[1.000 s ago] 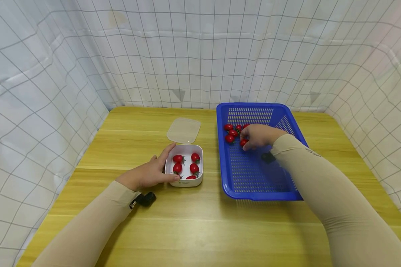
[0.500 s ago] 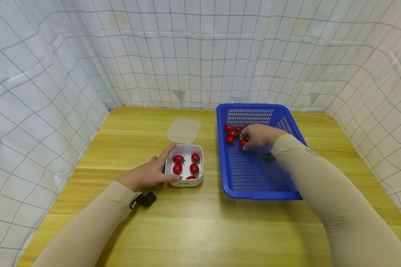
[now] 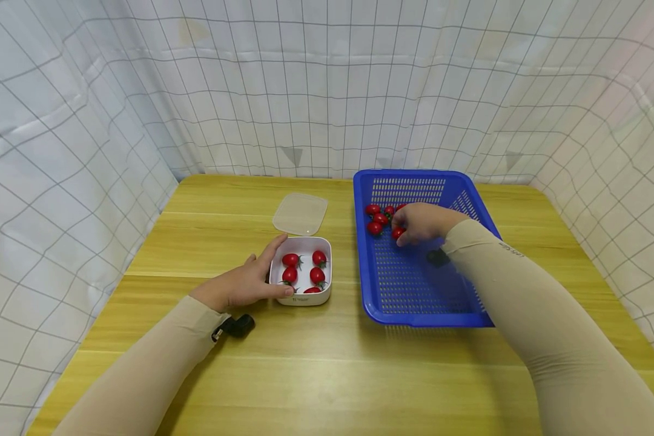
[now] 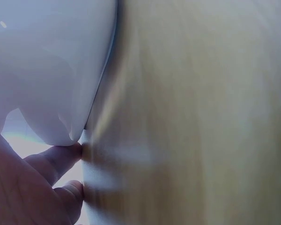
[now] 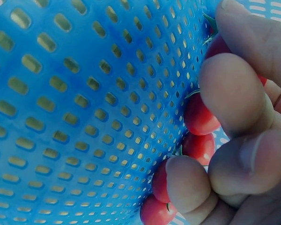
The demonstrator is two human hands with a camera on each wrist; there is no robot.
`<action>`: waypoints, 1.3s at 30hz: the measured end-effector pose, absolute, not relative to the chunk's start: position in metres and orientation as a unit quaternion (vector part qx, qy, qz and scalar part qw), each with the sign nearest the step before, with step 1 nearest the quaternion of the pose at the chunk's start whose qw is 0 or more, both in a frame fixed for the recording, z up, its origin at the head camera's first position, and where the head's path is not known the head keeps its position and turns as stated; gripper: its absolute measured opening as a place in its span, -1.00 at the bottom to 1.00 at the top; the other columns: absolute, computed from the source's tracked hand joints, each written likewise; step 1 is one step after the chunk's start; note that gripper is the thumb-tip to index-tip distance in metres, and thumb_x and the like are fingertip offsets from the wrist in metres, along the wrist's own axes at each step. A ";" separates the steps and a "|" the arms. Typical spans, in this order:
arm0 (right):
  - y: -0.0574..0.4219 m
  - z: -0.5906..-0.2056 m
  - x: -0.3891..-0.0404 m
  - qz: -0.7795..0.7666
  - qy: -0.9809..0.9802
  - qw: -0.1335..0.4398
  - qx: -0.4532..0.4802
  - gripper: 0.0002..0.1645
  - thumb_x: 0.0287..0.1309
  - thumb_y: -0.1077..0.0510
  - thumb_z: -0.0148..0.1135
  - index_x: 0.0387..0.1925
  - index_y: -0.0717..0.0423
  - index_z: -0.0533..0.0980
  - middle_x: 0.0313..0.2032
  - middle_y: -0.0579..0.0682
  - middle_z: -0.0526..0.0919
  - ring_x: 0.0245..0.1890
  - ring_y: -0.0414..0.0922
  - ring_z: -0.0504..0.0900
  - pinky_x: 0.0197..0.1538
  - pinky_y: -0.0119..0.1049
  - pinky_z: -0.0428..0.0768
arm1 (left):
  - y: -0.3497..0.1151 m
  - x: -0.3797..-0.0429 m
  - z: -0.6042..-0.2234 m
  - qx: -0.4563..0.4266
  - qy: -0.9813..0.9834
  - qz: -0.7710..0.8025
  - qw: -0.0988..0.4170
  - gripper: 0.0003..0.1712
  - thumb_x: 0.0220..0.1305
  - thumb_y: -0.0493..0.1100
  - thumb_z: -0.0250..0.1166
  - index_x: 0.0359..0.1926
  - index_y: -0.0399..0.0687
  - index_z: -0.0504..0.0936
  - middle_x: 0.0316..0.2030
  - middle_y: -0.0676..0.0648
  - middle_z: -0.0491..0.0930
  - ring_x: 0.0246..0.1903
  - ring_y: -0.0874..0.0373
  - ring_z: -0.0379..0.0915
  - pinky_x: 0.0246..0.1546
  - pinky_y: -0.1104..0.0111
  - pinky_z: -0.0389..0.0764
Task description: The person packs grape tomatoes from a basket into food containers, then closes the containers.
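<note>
In the head view my left hand [image 3: 245, 281] rests against the left side of a small white box [image 3: 327, 284], its thumb across the front rim and the forefinger at the back left corner. Several red cherry tomatoes [image 3: 317, 275] with green stems lie inside the box. The left wrist view shows fingertips [image 4: 68, 152] touching the box's glossy wall [image 4: 42, 61]. My right hand [image 3: 422, 221] reaches into a blue plastic basket [image 3: 362, 266] and pinches a cherry tomato [image 3: 397, 233]; fingers partly hide that tomato [image 5: 218, 47] in the right wrist view. Several more tomatoes [image 3: 375, 227] lie beside it.
A translucent square lid [image 3: 301, 213] lies flat on the wooden table [image 3: 316, 369], behind the white box. The basket's raised, slotted walls surround the right hand. White gridded curtains [image 3: 316, 91] enclose the table at the back and sides.
</note>
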State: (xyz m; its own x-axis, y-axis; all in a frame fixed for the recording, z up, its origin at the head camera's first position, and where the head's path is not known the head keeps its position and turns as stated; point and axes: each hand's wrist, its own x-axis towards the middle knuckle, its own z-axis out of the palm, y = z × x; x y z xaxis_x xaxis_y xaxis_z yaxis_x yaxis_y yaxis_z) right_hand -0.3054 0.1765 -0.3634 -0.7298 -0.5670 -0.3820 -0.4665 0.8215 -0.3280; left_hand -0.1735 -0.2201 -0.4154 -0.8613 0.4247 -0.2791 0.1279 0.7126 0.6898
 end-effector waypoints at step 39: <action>0.176 -0.364 -0.305 -0.102 0.925 0.241 -0.275 -0.84 0.27 0.13 0.45 -0.18 0.08 0.64 -0.44 -0.04 0.67 -0.44 -0.14 0.62 -0.24 -0.26 0.53 | -0.219 -0.172 -0.417 0.146 0.901 0.347 0.215 0.36 0.25 0.37 0.40 0.70 0.33 -0.40 0.70 -0.22 -0.22 0.53 -0.74 -0.47 0.38 -0.62 -0.12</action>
